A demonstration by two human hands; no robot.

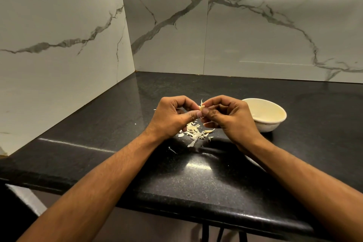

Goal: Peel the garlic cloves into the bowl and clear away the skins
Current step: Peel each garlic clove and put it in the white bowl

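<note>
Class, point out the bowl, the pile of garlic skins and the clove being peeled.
bowl point(264, 124), head view: front outer wall.
pile of garlic skins point(193, 132), head view: middle of the heap.
clove point(201, 107), head view: exposed tip between the fingertips.

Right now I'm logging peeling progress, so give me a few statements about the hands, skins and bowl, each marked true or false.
1. Both hands pinch one garlic clove between them. True.
2. The bowl stands beside the left hand. False: it stands beside the right hand.
3. The loose skins lie on the black counter below the hands. True.
4. The skins are piled inside the bowl. False: they lie on the counter.
5. A knife is cutting the clove. False: only fingers hold it.
</note>
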